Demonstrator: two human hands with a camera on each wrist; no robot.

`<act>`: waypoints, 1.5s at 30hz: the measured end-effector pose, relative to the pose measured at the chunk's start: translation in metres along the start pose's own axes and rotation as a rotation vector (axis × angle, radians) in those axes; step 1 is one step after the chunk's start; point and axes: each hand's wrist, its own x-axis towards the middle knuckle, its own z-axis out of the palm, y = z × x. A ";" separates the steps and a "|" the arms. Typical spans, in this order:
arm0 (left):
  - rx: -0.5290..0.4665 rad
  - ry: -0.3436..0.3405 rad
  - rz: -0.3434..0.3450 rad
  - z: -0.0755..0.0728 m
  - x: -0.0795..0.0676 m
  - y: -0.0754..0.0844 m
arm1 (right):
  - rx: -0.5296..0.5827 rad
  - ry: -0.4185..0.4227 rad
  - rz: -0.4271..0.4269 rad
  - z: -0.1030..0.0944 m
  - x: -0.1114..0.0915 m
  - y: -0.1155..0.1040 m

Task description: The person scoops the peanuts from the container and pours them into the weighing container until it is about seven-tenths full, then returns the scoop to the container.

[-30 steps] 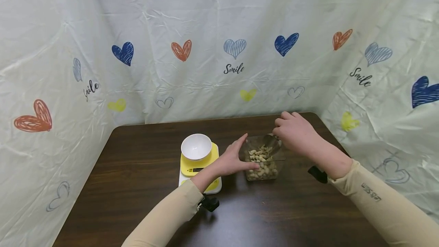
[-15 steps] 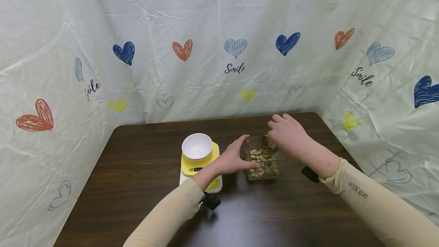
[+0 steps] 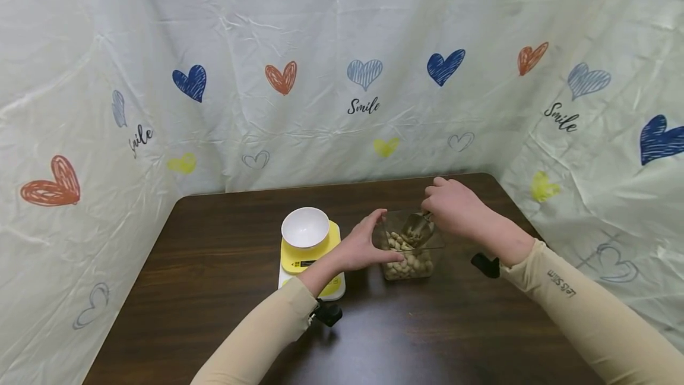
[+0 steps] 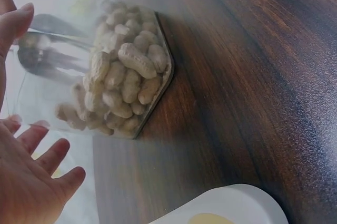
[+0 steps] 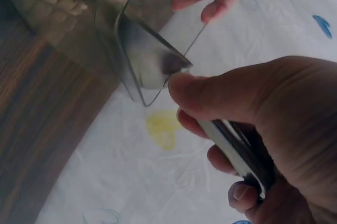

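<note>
A clear plastic container (image 3: 408, 263) holding unshelled peanuts (image 4: 129, 79) stands on the table. My left hand (image 3: 363, 247) spans its left side, thumb at the near rim and fingertips at the far corner. With my right hand (image 3: 456, 207) I grip the handle of a metal scoop (image 3: 418, 229), as the right wrist view also shows, thumb along the handle (image 5: 231, 147). The scoop's head tilts down inside the container among the peanuts. How full the scoop is cannot be made out clearly.
Left of the container sits a yellow and white kitchen scale (image 3: 335, 242) bearing a white bowl (image 3: 305, 227). My left forearm crosses the scale's near right part. Behind the dark wooden table (image 3: 224, 266) hangs a white curtain (image 3: 320, 141) printed with hearts.
The scoop has swung from upright at the far right of the container to a slant over the peanuts. My right hand shifted left, then slightly back right; the left hand keeps its place.
</note>
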 end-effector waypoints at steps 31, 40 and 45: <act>-0.064 -0.022 -0.009 -0.001 0.000 -0.001 | -0.091 -0.050 -0.011 -0.012 0.003 -0.005; -0.069 -0.032 -0.006 0.000 0.000 -0.002 | -0.336 -0.045 -0.064 0.000 0.010 -0.025; -0.074 -0.028 0.000 -0.001 -0.001 -0.002 | -0.287 -0.080 -0.040 0.003 0.015 -0.020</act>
